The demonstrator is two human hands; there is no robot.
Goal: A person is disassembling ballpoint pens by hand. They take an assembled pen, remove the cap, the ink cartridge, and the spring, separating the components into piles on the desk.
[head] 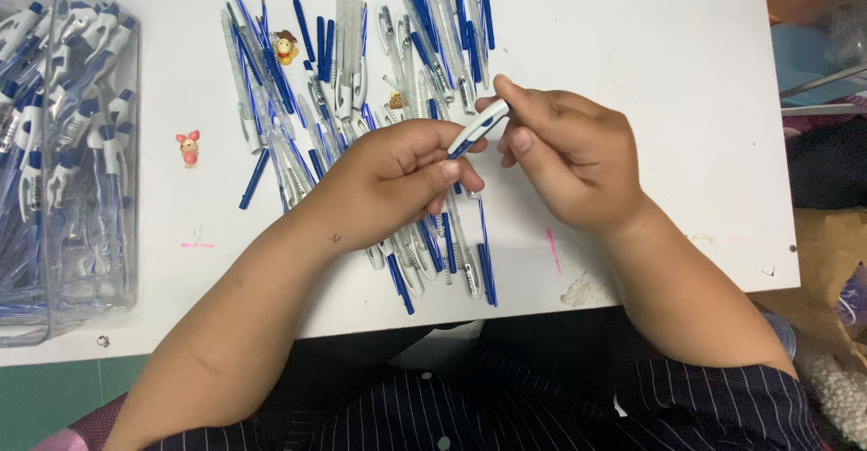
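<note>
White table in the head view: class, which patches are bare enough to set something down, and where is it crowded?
Bare: the white table right of the pen parts pile, and the strip between pile and clear bin, save a small pink figure. Crowded: the centre, under both hands.

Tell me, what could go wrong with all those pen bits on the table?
The loose pen parts lie in a heap right under the hands, so a wrist could knock some off the white table. The tiny pink figure sits alone and could get lost. The pen piece, pinched between the left hand and right hand, might slip.
</note>
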